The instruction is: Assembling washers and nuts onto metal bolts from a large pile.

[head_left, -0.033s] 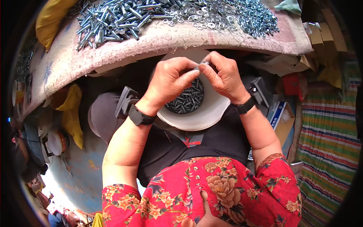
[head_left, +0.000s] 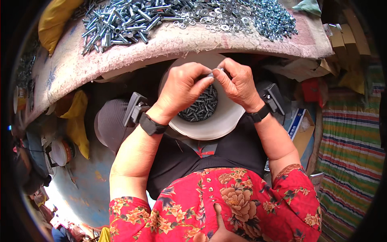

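Observation:
Over a white bucket (head_left: 203, 132), my left hand (head_left: 182, 86) and my right hand (head_left: 238, 84) meet fingertip to fingertip. Thumb and forefinger are closed on each. Between them shows a sliver of a small metal fastener (head_left: 211, 75), mostly covered by my fingers; its exact kind cannot be made out. Many dark grey metal fasteners (head_left: 198, 108) lie in the bottom of the bucket below. Beyond my hands, on the cloth-covered table (head_left: 173, 43), are heaps of long silver bolts (head_left: 117, 25), flat washers (head_left: 217, 18) and small nuts (head_left: 274, 22).
The bucket stands between my legs, under the table's ragged front edge. Yellow cloth (head_left: 77, 125) hangs at the left, near a white tub (head_left: 60, 152). To the right are an open cardboard box (head_left: 303, 131) and a striped sheet (head_left: 350, 157).
Both hands have shifted very slightly, and the fingertips sit closer around the small metal fastener. The heaps and the bucket look the same.

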A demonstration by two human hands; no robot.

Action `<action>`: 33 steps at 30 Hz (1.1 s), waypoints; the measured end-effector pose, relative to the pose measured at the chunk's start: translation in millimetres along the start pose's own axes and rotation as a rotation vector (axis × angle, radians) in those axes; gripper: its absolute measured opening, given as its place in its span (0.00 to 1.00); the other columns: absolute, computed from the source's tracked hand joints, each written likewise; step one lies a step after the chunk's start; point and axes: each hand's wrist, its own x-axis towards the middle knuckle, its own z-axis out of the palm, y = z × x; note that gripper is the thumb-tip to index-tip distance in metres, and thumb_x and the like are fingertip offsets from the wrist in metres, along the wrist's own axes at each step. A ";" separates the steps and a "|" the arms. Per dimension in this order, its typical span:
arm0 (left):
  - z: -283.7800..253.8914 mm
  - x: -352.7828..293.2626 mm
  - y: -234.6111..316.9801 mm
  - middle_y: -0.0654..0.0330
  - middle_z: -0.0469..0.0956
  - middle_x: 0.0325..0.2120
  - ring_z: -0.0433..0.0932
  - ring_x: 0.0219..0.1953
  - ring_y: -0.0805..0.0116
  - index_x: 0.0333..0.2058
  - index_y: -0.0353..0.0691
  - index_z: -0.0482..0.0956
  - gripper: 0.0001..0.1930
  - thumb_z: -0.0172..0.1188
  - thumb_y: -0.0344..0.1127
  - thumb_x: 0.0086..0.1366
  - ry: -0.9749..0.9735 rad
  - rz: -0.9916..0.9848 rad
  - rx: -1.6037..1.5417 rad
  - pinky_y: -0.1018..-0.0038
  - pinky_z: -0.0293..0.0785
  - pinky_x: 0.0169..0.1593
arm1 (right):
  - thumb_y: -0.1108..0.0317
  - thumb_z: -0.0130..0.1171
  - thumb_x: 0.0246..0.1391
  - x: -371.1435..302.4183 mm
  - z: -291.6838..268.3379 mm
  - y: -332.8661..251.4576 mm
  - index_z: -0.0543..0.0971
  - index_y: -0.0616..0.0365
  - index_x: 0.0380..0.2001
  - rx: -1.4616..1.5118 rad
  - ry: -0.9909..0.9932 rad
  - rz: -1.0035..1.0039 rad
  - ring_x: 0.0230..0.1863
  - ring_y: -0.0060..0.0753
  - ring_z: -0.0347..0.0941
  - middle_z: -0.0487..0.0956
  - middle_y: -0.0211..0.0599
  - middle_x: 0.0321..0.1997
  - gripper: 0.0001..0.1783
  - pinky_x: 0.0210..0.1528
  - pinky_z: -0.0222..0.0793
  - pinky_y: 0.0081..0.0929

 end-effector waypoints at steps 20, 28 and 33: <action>-63.0 97.1 -27.3 0.65 0.74 0.36 0.71 0.44 0.62 0.33 0.45 0.79 0.08 0.61 0.33 0.51 0.469 0.258 1.202 0.67 0.66 0.43 | 0.71 0.58 0.50 -14.1 -60.2 60.2 0.74 0.60 0.25 0.007 0.248 0.173 0.15 0.24 0.66 0.71 0.37 0.15 0.06 0.19 0.62 0.23; -67.2 89.9 -28.8 0.56 0.78 0.33 0.78 0.34 0.58 0.36 0.40 0.76 0.08 0.57 0.33 0.58 0.580 0.193 0.883 0.69 0.74 0.37 | 0.71 0.59 0.48 56.9 -68.1 58.3 0.74 0.61 0.25 -0.140 0.290 0.039 0.21 0.31 0.75 0.76 0.40 0.21 0.05 0.23 0.67 0.24; -70.6 93.6 -33.1 0.50 0.79 0.32 0.80 0.33 0.61 0.43 0.37 0.76 0.14 0.57 0.28 0.57 0.530 0.203 0.701 0.73 0.74 0.38 | 0.69 0.57 0.44 141.1 -62.0 95.2 0.79 0.59 0.29 -0.346 0.338 -0.219 0.31 0.43 0.76 0.79 0.42 0.29 0.08 0.35 0.72 0.32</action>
